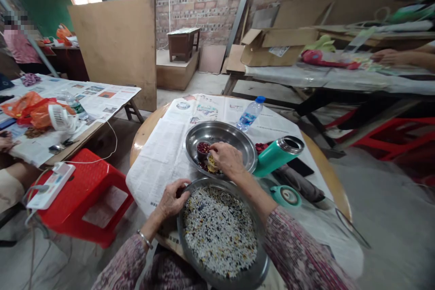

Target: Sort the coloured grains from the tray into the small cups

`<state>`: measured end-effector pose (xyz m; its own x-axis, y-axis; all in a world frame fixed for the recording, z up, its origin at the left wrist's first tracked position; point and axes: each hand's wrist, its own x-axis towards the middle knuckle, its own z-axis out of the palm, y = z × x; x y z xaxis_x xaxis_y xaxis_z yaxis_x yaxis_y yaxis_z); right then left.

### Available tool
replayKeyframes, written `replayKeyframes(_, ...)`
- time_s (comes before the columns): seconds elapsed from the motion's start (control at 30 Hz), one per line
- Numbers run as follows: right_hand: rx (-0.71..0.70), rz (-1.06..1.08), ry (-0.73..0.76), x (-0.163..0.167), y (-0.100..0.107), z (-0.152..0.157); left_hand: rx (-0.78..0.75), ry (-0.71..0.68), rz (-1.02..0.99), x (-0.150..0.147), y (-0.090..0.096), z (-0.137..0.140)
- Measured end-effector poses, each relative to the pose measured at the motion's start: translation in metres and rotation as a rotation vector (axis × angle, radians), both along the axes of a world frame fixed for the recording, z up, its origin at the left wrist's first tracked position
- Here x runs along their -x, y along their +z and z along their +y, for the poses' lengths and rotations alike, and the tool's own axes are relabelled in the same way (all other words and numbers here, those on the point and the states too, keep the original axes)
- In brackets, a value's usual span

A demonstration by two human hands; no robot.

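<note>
Round desk (138, 145) spread with newspaper (152, 163), probably for protecting the wood. At six o'clock, on the nearest side, metal tray (260, 265), perhaps so placed for easy reach. At twelve, just beyond it, metal basin (224, 133). Toward two, green flask (274, 157), presumably set aside to leave working room. At the tray's ten o'clock rim, left hand (171, 197), half open, thumb and fingers apart, probably for steadying. Above the basin, right hand (228, 157), fingertips drawn close together at the yellow-filled cup (212, 168); impossible to tell about anything pinched. At the basin's nine o'clock, red-filled cup (201, 156), probably inside for catching strays. Spread across the tray, white grains (219, 231) mixed with black and yellow.
</note>
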<state>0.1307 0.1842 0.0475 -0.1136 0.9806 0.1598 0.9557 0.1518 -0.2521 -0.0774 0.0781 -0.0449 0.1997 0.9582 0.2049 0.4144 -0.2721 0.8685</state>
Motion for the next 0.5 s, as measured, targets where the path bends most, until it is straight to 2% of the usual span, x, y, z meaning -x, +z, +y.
replayKeyframes(0.33,0.051,-0.162,0.003,0.007,-0.012,0.016,0.02,0.002,-0.031,-0.001,0.002,0.0)
replayKeyframes(0.5,0.01,-0.115,0.014,0.009,-0.008,0.017,0.018,-0.003,-0.018,-0.001,0.003,0.0)
